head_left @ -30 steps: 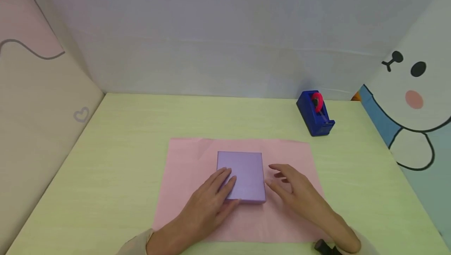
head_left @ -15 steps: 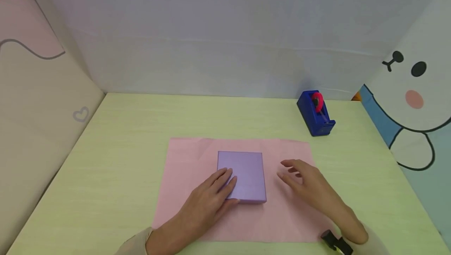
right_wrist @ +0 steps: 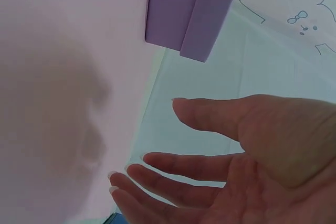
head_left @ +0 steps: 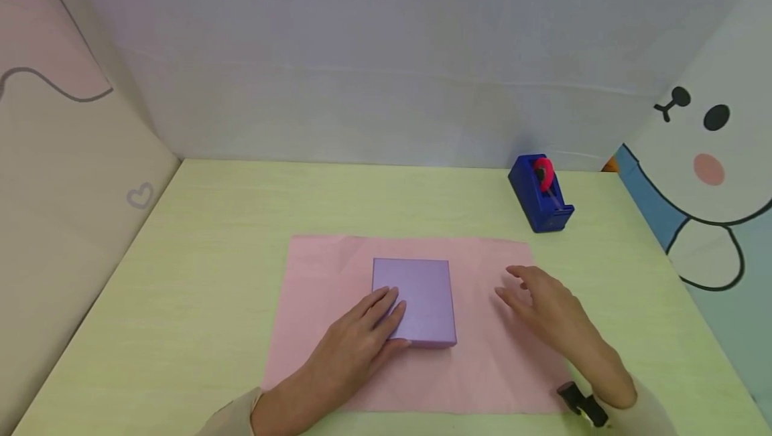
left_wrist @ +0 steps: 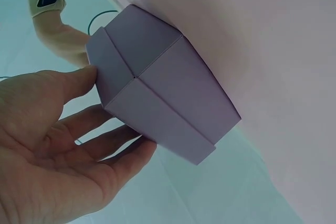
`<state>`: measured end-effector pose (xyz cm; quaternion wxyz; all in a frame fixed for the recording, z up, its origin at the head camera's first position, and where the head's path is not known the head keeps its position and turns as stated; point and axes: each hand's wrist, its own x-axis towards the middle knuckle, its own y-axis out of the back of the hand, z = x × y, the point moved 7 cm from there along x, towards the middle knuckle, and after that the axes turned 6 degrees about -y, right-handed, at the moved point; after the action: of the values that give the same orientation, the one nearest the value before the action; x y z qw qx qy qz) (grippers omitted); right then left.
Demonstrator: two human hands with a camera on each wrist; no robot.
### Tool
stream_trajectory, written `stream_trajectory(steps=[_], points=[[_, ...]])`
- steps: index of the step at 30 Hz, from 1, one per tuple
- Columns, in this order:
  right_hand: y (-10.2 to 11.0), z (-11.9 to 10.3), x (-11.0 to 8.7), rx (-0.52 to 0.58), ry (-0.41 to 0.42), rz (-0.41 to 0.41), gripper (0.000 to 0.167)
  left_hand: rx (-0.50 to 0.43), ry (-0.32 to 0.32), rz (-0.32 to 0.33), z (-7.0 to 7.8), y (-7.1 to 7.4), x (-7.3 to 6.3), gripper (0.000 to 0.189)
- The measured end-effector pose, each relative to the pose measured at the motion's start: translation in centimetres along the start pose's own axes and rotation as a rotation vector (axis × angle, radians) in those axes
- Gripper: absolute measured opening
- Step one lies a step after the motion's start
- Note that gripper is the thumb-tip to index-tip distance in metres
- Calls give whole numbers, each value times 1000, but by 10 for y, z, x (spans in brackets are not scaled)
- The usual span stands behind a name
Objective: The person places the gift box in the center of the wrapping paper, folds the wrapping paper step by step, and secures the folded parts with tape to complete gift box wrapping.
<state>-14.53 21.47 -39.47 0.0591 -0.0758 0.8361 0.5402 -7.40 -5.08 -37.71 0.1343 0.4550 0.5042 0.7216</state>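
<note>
A square purple box with a lid (head_left: 416, 305) lies on a sheet of pink paper (head_left: 326, 268) in the head view. My left hand (head_left: 352, 345) rests on its near left corner, fingers extended over the top and thumb by the front side. The left wrist view shows the box's side walls and lid edge (left_wrist: 163, 106), with the fingertips touching the lid. My right hand (head_left: 551, 309) hovers above the paper's right part, away from the box, with its fingers apart and holding nothing. In the right wrist view only one end of the box (right_wrist: 184, 14) shows.
A blue tape dispenser (head_left: 539, 195) with a red-cored roll stands at the back right of the pale wooden table (head_left: 211, 255). A pale wall (head_left: 386, 67) closes off the back, and printed panels (head_left: 712, 175) flank both sides. A black wrist device (head_left: 582, 404) sits on my right wrist.
My right hand has moved away from the box's right side, rightward and slightly back across the paper. The left hand and the box have stayed in place.
</note>
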Motion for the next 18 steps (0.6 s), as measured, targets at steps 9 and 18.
stream_trajectory(steps=[9,18], points=[[1,12,5,-104,-26,22,62,-14,-5,-6,0,0,-1,43],[-3,28,9,-127,-83,-70,74,-7,-2,-15,1,-2,-1,43]])
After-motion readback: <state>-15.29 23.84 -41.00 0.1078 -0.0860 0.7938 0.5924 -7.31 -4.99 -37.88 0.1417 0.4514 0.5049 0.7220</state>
